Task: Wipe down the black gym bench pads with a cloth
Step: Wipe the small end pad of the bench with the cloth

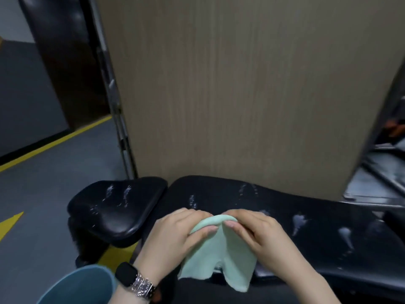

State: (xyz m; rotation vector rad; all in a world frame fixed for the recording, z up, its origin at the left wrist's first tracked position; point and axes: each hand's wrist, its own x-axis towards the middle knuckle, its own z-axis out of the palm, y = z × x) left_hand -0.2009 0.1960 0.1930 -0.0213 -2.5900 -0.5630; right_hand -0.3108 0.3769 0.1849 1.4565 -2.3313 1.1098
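Observation:
A pale green cloth (pixel 221 260) hangs folded over the near part of the long black bench pad (pixel 295 220). My left hand (pixel 175 235) grips the cloth's top from the left and my right hand (pixel 258 235) grips it from the right, thumbs on the near side. A smaller black seat pad (pixel 114 209) sits to the left, separated by a narrow gap. Both pads carry white streaks and droplets on their tops. A black watch with a metal band is on my left wrist.
A tall beige wood-grain panel (pixel 241 95) stands right behind the bench. A blue bucket rim (pixel 83 284) is at the bottom left. Grey floor with yellow lines (pixel 50 145) spreads to the left. Metal frame parts (pixel 377 178) lie to the right.

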